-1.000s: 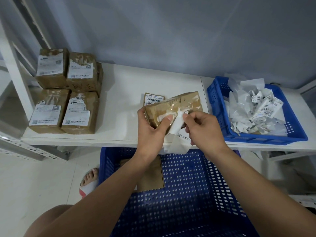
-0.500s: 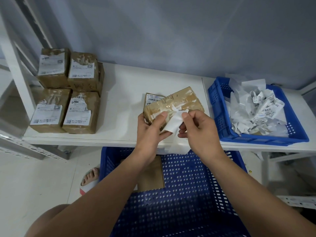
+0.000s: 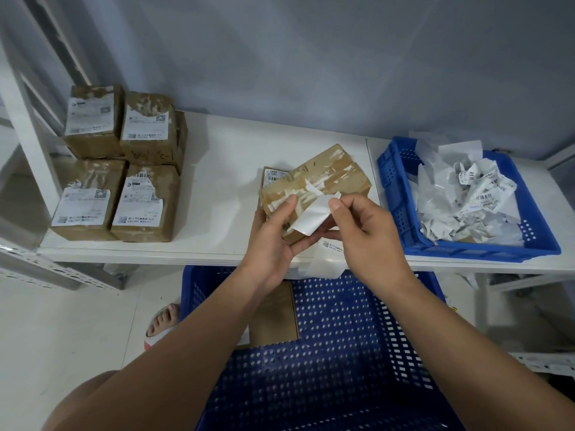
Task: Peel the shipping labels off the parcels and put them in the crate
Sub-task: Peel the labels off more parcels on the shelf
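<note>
The parcel (image 3: 323,178) is brown cardboard under glossy tape with torn white paper residue; the crate (image 3: 398,194) is perforated blue plastic; the worktop (image 3: 224,169) is smooth matt white.

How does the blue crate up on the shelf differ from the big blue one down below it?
The shelf crate sits on the white shelf at the right; the lower crate stands beneath the shelf edge, before the person. The shelf crate looks smaller and shallower than the lower crate. The shelf crate is heaped with crumpled white labels; the lower crate holds a brown parcel. Both are blue perforated plastic.
</note>
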